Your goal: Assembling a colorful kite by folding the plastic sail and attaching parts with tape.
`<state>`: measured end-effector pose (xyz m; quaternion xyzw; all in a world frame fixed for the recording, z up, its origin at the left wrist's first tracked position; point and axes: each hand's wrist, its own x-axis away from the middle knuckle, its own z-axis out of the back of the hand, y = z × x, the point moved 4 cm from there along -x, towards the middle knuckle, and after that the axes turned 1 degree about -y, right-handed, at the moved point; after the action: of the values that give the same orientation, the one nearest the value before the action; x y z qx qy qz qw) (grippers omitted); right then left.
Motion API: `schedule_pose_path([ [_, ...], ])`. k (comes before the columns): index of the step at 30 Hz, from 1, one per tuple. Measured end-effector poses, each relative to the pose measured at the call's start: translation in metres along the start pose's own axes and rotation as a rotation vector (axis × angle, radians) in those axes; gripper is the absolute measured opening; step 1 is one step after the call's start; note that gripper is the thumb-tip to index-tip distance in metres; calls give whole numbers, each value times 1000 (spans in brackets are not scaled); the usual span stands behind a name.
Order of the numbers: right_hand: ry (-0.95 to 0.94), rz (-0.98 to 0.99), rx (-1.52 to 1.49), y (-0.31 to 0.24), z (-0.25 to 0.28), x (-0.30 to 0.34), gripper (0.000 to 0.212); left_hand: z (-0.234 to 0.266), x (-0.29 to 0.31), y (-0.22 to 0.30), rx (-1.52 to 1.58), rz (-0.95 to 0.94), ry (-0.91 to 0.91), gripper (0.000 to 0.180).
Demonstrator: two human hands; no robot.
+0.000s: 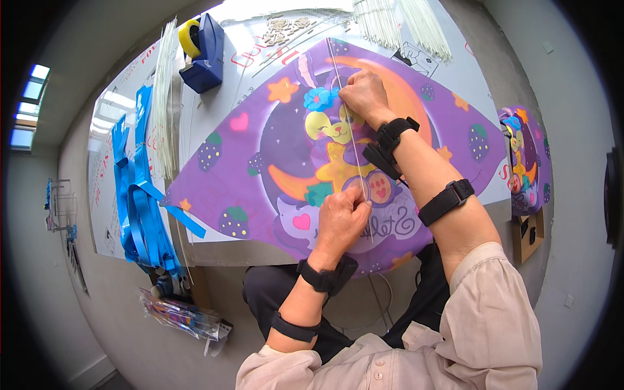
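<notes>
A purple kite sail (pixel 240 146) printed with a bunny, a moon and strawberries is spread over the table and hangs past its near edge. Down its middle runs a thin white rod (pixel 353 140), from the top corner toward my lap. My left hand (pixel 343 218) is closed in a pinch on the rod at the lower part of the sail. Higher up, near the blue flower print, my right hand (pixel 364 94) pinches the same rod, its fingertips partly hidden. Black straps circle both wrists and forearms.
Blue ribbon strips (pixel 140 195) hang off the table's left side beside a bundle of thin white rods (pixel 166 110). A blue tape dispenser (pixel 203 55) stands at the back left. Small tan pieces (pixel 286 29) and more rods (pixel 377 23) lie farther back. Another printed sail (pixel 530 156) hangs at right.
</notes>
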<state>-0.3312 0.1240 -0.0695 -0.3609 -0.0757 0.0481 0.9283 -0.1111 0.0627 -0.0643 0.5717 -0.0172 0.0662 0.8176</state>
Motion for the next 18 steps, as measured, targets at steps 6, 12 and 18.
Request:
schedule_pose_path([
  [6, -85, -5, 21, -2, 3, -16, 16, 1, -5, 7, -53, 15, -22, 17],
  [12, -163, -25, -105, -6, 7, -14, 5, 0, -6, 11, -144, 51, -18, 12],
  [18, -158, 64, -10, -1, 9, -9, 7, -2, -3, 5, -80, 57, -1, 16],
])
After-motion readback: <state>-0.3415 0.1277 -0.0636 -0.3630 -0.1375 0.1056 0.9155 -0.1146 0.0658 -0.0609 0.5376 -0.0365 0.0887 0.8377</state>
